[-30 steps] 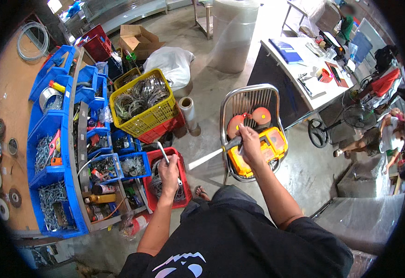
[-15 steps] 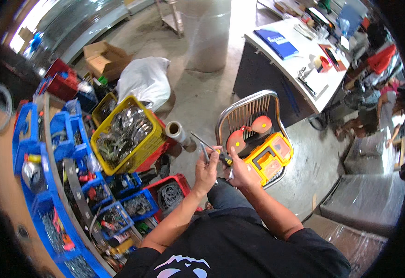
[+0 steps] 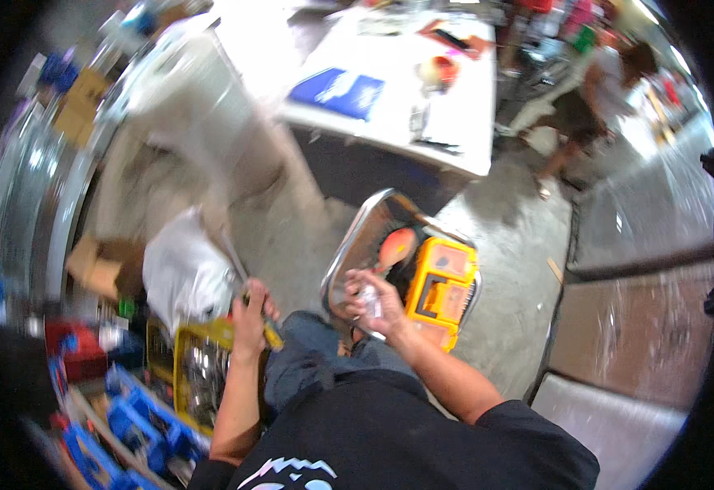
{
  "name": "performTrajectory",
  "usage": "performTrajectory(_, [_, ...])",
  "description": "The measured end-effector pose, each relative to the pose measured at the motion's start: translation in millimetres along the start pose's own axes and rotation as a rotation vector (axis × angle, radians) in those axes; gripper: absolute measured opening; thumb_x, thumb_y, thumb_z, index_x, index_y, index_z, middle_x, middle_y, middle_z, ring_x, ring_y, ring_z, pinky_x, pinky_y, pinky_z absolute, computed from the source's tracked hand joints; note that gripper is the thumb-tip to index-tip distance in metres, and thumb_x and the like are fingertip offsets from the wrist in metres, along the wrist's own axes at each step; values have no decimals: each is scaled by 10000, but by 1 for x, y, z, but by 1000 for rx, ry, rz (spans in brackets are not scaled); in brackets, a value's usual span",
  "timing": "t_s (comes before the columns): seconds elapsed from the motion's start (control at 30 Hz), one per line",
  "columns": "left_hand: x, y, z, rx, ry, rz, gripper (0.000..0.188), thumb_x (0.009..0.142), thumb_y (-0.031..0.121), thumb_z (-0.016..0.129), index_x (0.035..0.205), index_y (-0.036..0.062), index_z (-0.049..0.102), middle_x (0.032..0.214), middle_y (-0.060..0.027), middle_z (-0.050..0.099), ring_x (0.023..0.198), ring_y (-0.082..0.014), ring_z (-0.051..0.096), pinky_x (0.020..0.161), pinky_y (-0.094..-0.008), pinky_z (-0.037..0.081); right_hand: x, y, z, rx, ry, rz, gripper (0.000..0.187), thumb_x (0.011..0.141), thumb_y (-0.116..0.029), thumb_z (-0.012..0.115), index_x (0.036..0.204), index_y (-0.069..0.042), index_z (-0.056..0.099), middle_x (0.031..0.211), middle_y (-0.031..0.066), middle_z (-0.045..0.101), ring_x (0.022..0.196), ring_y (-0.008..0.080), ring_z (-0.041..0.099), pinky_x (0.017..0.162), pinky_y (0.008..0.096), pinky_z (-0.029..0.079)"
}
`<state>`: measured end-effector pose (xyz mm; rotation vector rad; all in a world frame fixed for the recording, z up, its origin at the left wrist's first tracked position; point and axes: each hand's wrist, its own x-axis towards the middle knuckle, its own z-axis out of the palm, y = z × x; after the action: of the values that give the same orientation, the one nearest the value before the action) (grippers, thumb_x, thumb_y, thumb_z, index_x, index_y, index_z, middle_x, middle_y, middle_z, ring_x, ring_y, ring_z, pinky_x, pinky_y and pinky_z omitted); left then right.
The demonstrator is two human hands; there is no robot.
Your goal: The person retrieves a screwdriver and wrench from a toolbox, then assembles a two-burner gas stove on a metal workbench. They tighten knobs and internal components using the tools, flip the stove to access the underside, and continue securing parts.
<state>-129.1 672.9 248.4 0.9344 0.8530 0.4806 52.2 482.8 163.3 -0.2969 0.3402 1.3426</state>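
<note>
My left hand (image 3: 251, 317) is closed round a screwdriver (image 3: 273, 338). Its yellow-and-dark handle sticks out below the fist and a long thin shaft points up and away. Over the chair, my right hand (image 3: 383, 304) has its fingers curled round a small whitish, partly see-through thing (image 3: 370, 300), too blurred to name. Just beyond that hand an orange rounded piece (image 3: 398, 247) lies on the metal-framed chair (image 3: 349, 260). To its right sits a yellow case (image 3: 443, 282) with a clear lid and dark handle.
A white table (image 3: 463, 122) with a blue folder (image 3: 336, 93) stands ahead. On the left are a white sack (image 3: 185, 273), a cardboard box (image 3: 108, 265), a yellow crate (image 3: 179, 371) and blue bins (image 3: 132, 416). Wrapped boxes (image 3: 635, 327) line the right; a person (image 3: 590, 102) is beyond.
The view has swung right. My hands have parted: the left moved away leftward with the screwdriver, while the right stays by the chair with the small whitish thing.
</note>
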Motion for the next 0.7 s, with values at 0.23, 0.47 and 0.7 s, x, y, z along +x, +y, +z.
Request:
performTrajectory(0.23, [31,32,55,470,-312,49,168,912,165,750,899,49,630,681,3,583,543,-92,555,520,-251,466,38,-2,46,382,-140,-286,316,937,-200,501,1151,-27,657,911,119,592,713,200,511,602,329,434])
performTrajectory(0.47, [117,72,32,614,-468,38,245,886,200,807,1022,30,693,728,46,613,613,-40,549,549,-229,428,118,6,97,368,-208,-444,319,933,-216,500,1119,-28,679,990,147,613,853,246,540,776,373,471])
performTrajectory(0.7, [264,117,-70,736,-486,381,299,854,272,834,1022,62,703,769,-39,678,698,-135,618,675,-335,515,302,43,159,201,-158,-416,302,934,-256,490,1045,-40,669,973,130,589,836,248,521,765,381,452])
